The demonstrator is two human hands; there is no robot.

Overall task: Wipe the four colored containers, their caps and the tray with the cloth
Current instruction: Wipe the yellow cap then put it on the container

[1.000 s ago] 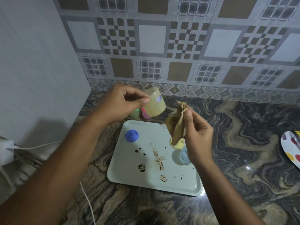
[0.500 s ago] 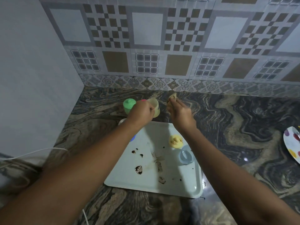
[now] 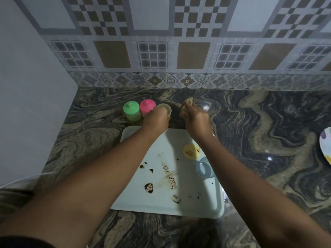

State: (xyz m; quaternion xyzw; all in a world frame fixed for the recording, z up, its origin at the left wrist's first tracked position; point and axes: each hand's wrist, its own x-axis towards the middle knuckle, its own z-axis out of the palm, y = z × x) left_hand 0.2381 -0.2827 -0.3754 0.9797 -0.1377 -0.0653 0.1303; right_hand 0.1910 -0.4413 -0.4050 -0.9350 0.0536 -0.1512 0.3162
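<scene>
The yellow container (image 3: 167,109) has no cap on, and its open top shows. The left hand (image 3: 156,119) holds it with the fingers curled around its side. It is at the back, past the far edge of the tray, just beside the pink container (image 3: 147,107). I cannot tell if it sits on the counter or is lifted a little.

The right hand (image 3: 197,120) is closed around the brown cloth (image 3: 188,102), which is bunched up. A bit of cloth sticks out past the fingers. The cloth is near the yellow container but not touching it.

The pink container and the green container (image 3: 131,113) stand side by side on the counter with their caps on. The green one is on the left.

The white tray (image 3: 197,203) lies flat on the counter, closer to the person. Both arms reach over it. It is dirty, with brown spots (image 3: 148,187) and a long brown smear (image 3: 170,174). The yellow cap (image 3: 191,151) lies on the tray near its right side and has brown marks on it. The blue container (image 3: 204,168) is on the tray just beside that cap, with no cap on.

The counter (image 3: 268,131) is dark stone with swirls. A plate with colored dots (image 3: 326,145) peeks in at the right edge. A tiled wall (image 3: 154,54) stands behind.
</scene>
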